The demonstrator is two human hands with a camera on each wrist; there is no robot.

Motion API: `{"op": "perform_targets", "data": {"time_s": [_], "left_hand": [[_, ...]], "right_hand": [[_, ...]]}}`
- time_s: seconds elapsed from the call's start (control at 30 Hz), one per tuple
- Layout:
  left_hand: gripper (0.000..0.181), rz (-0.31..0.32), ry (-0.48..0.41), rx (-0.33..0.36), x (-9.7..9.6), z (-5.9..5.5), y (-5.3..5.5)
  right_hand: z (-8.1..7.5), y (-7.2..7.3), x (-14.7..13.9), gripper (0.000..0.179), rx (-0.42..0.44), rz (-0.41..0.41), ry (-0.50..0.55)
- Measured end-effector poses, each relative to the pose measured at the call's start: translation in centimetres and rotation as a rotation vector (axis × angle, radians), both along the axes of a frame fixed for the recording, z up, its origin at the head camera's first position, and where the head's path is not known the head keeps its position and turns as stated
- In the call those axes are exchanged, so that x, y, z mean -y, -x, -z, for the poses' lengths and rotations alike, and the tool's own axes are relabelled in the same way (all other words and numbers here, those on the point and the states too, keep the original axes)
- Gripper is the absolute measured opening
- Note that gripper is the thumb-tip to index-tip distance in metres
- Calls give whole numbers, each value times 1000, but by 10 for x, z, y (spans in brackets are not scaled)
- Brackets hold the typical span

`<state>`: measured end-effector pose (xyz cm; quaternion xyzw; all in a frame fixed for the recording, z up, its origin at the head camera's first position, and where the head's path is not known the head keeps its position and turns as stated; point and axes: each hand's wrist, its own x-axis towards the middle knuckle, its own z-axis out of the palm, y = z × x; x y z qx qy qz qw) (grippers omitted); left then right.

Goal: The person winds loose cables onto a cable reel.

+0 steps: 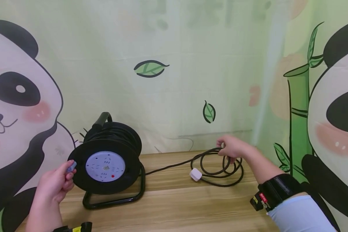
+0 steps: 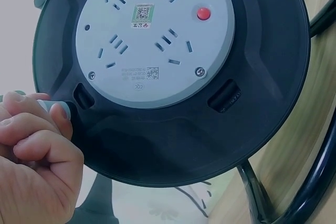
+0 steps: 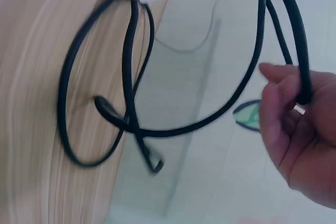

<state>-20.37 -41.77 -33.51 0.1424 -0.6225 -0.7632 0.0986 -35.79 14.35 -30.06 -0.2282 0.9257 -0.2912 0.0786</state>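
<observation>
A black cable reel (image 1: 130, 174) stands on a wooden table (image 1: 174, 209), its round pale socket panel (image 1: 105, 166) facing me. At the rim of the reel's disc, my left hand (image 1: 53, 183) grips a small light-blue crank knob (image 2: 64, 110) between thumb and curled fingers. Black cable (image 1: 168, 166) runs from the reel to loose loops on the right. Over those loops my right hand (image 1: 233, 148) pinches a length of the cable, seen closely in the right wrist view beside the hand's fingers (image 3: 273, 119). A white plug (image 1: 195, 174) ends the cable in front of the loops.
The reel rests on a black tubular stand (image 1: 116, 202) and has a carrying handle (image 1: 102, 121) on top. Behind the table hangs a pale green cloth (image 1: 174, 96) printed with pandas, leaves and bamboo. Bare tabletop extends in front of the cable.
</observation>
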Motion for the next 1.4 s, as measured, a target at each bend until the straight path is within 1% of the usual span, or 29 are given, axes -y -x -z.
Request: {"op": "perform_targets", "data": {"time_s": [0.1,0.2,0.27,0.37,0.43,0.5,0.53,0.63,0.73,0.8,0.83,0.9,1.07,1.13,1.27,1.4], "left_hand": [[38,-1,-3,-5,0,0,0],[38,-4,-1,-5,0,-1,0],[38,-2,3,-6,1,-1,1],[38,3,7,-7,1,-1,0],[38,7,8,-11,3,0,0],[38,9,9,-9,4,0,-1],[39,9,10,-8,4,0,-2],[39,16,5,-9,5,0,-3],[38,15,-6,-15,5,1,-4],[37,12,-15,-24,6,2,-4],[37,8,-19,-26,6,2,-4],[36,8,-23,-33,5,2,-4],[35,23,-26,-52,1,2,-3],[35,24,-26,-48,0,1,-2],[38,13,-2,-32,-2,0,0],[42,-4,22,-26,-4,-1,0]], "right_hand": [[-1,2,-15,13,-1,27,-12],[-1,5,-33,11,-15,68,20],[0,7,-48,12,-34,111,58],[1,10,-71,17,-15,184,157],[4,13,-86,24,15,210,219],[5,14,-95,28,48,216,273],[5,14,-98,30,47,214,286],[3,15,-103,34,61,202,312],[-2,14,-104,42,66,182,322],[-3,15,-105,43,66,183,321],[-2,15,-104,44,54,188,314],[-2,15,-103,45,2,202,282],[5,16,-93,44,-190,248,195],[8,17,-90,44,-242,272,179],[13,17,-88,44,-309,292,139],[17,18,-87,46,-323,291,127]]}}
